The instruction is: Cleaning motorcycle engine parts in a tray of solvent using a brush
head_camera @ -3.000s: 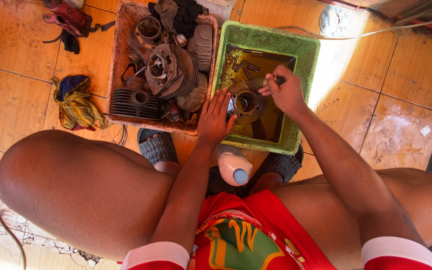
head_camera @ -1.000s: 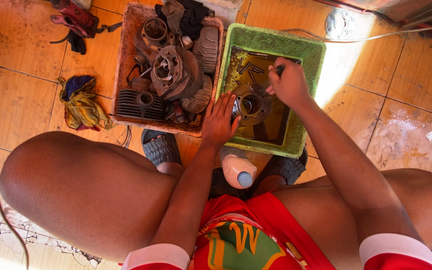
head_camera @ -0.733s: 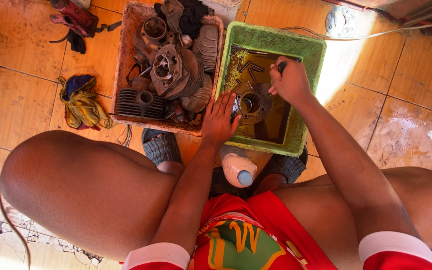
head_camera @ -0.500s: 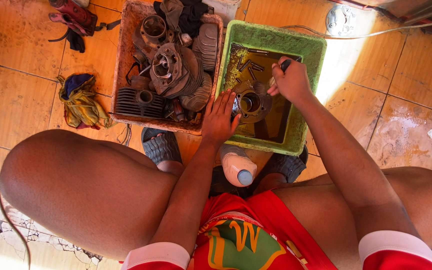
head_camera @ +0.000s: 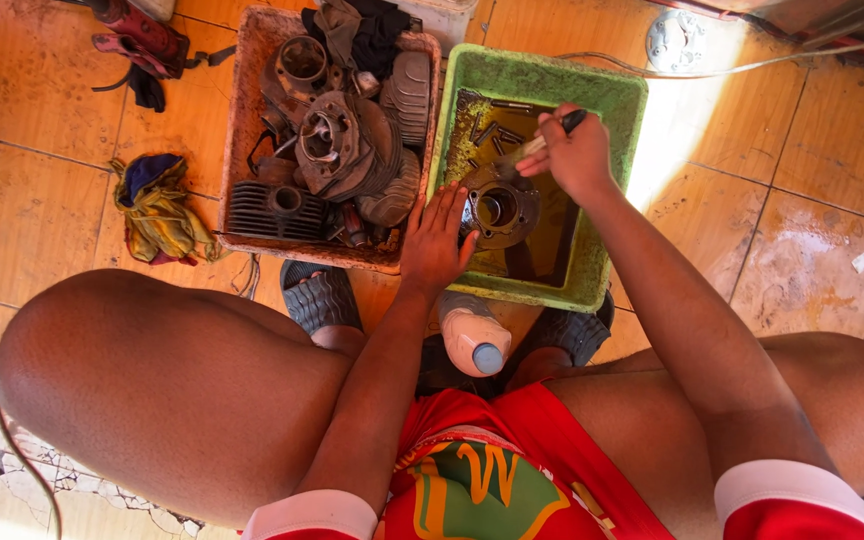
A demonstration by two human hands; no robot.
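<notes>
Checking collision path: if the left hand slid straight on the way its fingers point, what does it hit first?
Likely the round metal engine part in the green tub: the left hand points up-right, fingertips already at that part's edge. Contact versus a small gap is unclear from above.

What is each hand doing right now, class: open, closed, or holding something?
Left hand: open, fingers spread, resting on the round metal engine part in the green tub.
Right hand: closed around a brush.
</notes>
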